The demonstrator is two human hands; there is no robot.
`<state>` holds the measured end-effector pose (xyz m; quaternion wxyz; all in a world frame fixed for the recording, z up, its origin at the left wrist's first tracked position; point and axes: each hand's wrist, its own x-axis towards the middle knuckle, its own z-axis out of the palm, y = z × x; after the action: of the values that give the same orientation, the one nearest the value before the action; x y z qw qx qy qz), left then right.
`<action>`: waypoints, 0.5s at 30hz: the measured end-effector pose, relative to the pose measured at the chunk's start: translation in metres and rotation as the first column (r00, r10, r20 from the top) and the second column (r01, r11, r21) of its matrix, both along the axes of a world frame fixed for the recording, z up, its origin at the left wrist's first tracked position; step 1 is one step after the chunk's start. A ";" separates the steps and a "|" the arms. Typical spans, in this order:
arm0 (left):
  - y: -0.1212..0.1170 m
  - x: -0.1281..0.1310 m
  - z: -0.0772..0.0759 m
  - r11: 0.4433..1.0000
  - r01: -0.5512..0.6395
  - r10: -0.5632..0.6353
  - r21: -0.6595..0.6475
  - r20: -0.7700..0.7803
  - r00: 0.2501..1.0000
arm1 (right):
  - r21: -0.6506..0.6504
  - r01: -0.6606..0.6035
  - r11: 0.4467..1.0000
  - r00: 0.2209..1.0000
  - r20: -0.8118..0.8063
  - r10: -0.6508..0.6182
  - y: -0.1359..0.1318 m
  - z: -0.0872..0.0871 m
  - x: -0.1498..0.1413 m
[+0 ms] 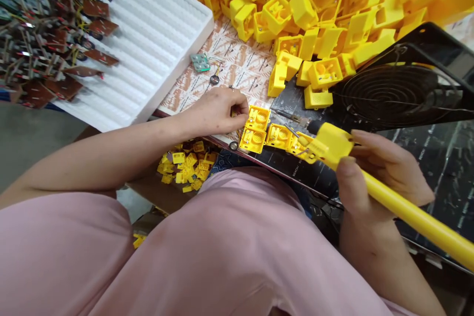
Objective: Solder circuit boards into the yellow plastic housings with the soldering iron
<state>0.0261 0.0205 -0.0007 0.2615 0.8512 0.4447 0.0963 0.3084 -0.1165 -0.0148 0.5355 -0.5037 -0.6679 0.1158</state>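
Observation:
My left hand (219, 108) is closed in a pinch beside the left end of a short row of open yellow plastic housings (278, 137). What its fingers hold, if anything, is hidden. Close below it, at the table edge, lies a small round black part (233, 145). My right hand (383, 170) grips a yellow tool (335, 143) with a long yellow shaft running off to the lower right. A thin metal tip on this tool points over the housings; its exact kind is unclear. A black collar and a metal rod (289, 116) show just behind the tool's head.
A large heap of yellow housings (307, 5) fills the back. At right stands a black fan (400, 84). White ribbed foam (163, 24) carries circuit boards with wires at left. A green board (200, 62) lies on the table. Yellow pieces (187, 165) fill a box below.

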 end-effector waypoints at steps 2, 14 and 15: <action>0.001 0.000 -0.004 0.999 -0.005 0.006 0.049 -0.014 1.000 | 0.045 0.031 0.998 0.999 0.014 -0.032 -0.004 0.001 -0.004; 0.006 0.007 -0.020 0.962 0.030 0.000 0.270 -0.109 0.994 | 0.034 -0.026 0.999 0.924 0.382 0.011 0.000 0.007 -0.026; 0.005 0.007 -0.019 0.962 0.035 -0.003 0.271 -0.118 0.993 | 0.044 -0.024 0.999 0.917 0.400 0.004 0.001 0.008 -0.026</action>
<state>0.0331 0.0260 -0.0195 0.1164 0.8875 0.4335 0.1044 0.2821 -0.1150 -0.0070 0.3991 -0.4989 -0.7693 -0.0016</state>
